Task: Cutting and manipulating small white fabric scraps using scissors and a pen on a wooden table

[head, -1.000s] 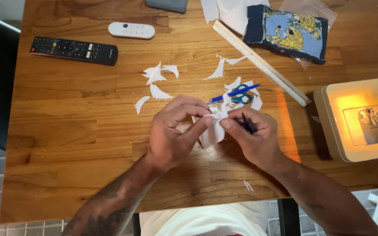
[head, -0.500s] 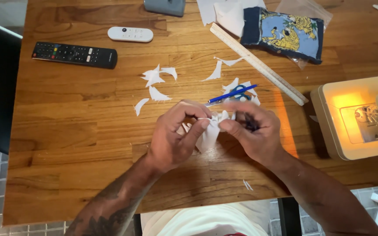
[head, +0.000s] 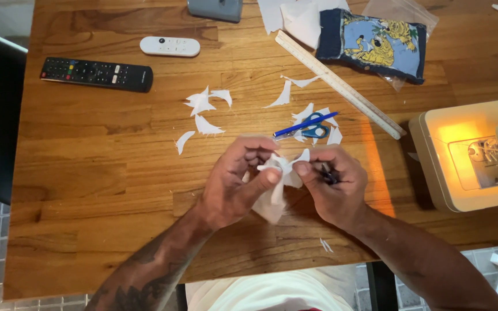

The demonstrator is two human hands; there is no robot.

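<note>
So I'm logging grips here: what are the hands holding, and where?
Both hands, left and right, pinch a small white piece of fabric at its upper edge. The right also grips a dark object, too hidden to identify.

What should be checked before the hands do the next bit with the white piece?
1. Both hands grip the white piece: left hand and right hand pinch it, ok.
2. Dark thing in the right hand: too hidden to name, cannot tell.
3. Scissors out of the way: flat on the table, behind the hands, ok.
4. Scraps away from the hands: ok.
5. Ruler within reach: probably ok.
</note>
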